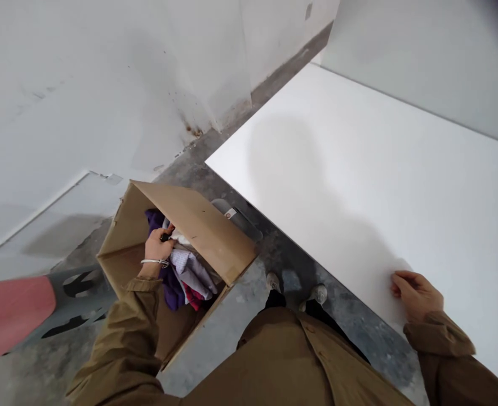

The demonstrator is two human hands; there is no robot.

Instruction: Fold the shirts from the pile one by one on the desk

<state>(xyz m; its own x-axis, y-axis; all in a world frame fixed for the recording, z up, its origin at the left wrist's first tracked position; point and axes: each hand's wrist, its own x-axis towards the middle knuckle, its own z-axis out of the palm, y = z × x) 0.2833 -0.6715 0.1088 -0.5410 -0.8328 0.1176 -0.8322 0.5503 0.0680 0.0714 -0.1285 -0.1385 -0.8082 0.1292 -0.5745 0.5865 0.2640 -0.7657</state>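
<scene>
My left hand (pixel 159 248) reaches into an open cardboard box (pixel 202 220), its fingers closed on clothes at the top of the pile; which piece they grip is hard to tell. A dark ring and a silver bracelet are on that hand. Inside the box lie a purple garment (pixel 172 288), a pale striped garment (pixel 190 269) and a bit of bright pink cloth (pixel 194 298). On the right, my right hand (pixel 418 294) is over the near edge of a white table (pixel 359 180), fingers curled together. Whether something small is between them is hidden.
A pink and grey chair (pixel 12 316) stands at the left beside the box. White walls (pixel 84 84) rise behind. A grey object with a white label (pixel 231 213) lies on the floor behind the box. My shoes are between box and table.
</scene>
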